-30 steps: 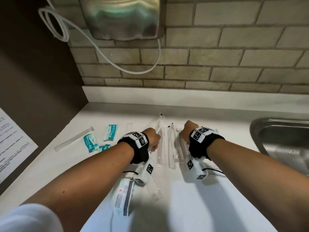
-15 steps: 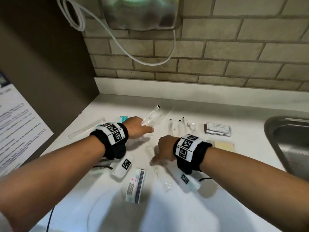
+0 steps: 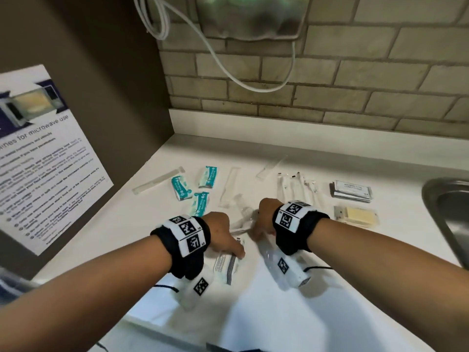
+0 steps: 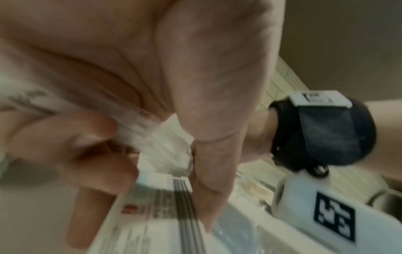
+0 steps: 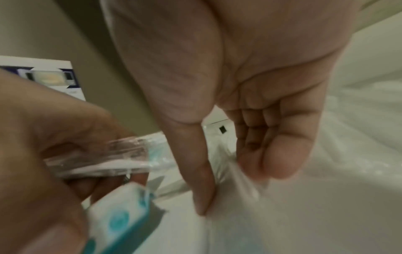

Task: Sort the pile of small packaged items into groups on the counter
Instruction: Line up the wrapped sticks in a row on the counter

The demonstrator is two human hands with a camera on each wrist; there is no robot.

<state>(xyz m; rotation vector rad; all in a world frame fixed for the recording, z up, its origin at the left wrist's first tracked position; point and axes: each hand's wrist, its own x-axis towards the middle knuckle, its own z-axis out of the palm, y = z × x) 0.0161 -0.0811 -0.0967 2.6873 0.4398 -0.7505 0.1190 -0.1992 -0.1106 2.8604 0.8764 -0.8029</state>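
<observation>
The white packet (image 3: 226, 266) lies lengthwise toward the bench's front edge, under the left hand (image 3: 220, 235), which pinches a clear wrapper (image 4: 139, 130); the right hand (image 3: 264, 219) pinches clear film (image 5: 237, 173).

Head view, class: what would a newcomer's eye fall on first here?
Most likely the two hands meeting at the middle of the white counter: the left hand grips a clear-wrapped packet, and the right hand pinches a clear wrapper. Next, the teal-and-white sachets grouped at back left, and the microwave notice on the left wall.
</observation>
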